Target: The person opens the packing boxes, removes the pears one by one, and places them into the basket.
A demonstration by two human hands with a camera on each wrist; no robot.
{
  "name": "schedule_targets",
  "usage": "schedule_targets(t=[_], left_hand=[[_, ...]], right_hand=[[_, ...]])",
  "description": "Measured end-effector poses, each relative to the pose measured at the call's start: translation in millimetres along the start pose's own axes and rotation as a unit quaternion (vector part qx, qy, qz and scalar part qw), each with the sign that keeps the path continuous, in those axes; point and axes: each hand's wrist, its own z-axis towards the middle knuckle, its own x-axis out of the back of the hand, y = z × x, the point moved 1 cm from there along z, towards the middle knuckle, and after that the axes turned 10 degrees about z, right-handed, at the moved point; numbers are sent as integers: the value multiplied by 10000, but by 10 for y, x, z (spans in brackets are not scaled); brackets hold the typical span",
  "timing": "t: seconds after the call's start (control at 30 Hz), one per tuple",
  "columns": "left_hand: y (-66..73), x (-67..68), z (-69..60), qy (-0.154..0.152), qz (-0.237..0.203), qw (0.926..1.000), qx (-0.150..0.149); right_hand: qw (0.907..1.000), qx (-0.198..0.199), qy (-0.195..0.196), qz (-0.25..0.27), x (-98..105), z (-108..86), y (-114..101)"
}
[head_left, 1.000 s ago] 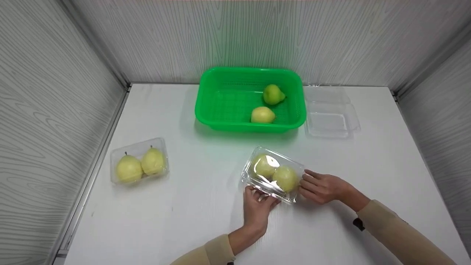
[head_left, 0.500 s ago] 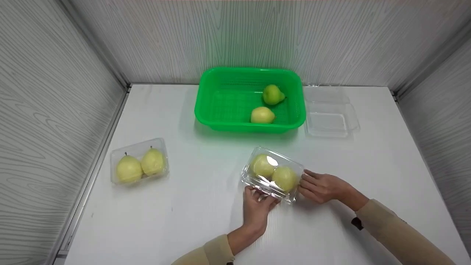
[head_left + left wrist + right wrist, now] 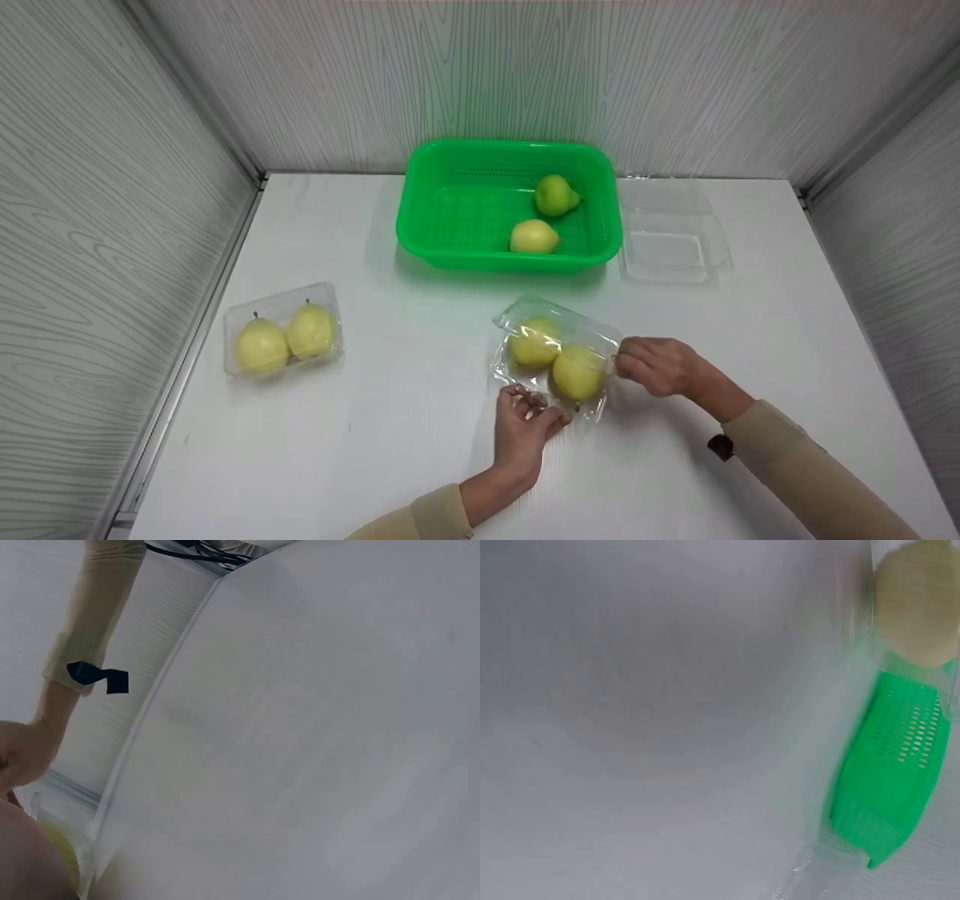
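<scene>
A clear plastic clamshell box [image 3: 501, 366] with two yellow-green pears [image 3: 577, 373] in it lies mid-table, slightly turned. Its lid [image 3: 574, 321] is tilted up, its front edge lifted off the base. At the lid's right end, my right hand [image 3: 658, 367] pinches the plastic with curled fingers. My left hand [image 3: 519, 439] grips the box's front edge between thumb and fingers. In the left wrist view only part of my left hand [image 3: 30, 859] shows, beside a bit of yellow pear [image 3: 61, 851]. One pear [image 3: 919, 604] appears through plastic in the right wrist view.
A green basket [image 3: 517, 262] holding two pears stands at the back. Right of it lies an opened clear box [image 3: 667, 251]. A closed clear box [image 3: 283, 319] with two pears sits at the left. Walls [image 3: 525, 75] enclose the table's back and sides.
The lid of the middle box has come up at its front edge, and my right hand has risen slightly with it. My left hand stays at the front edge.
</scene>
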Motion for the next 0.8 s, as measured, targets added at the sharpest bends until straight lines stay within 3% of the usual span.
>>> schedule_targets(t=[0.43, 0.8], left_hand=[[59, 86, -6, 60, 28, 9999, -91], [71, 101, -18, 44, 14, 10000, -58]], right_hand=[[9983, -497, 272, -113, -48, -41, -43], [9908, -1186, 614, 213, -26, -27, -63]])
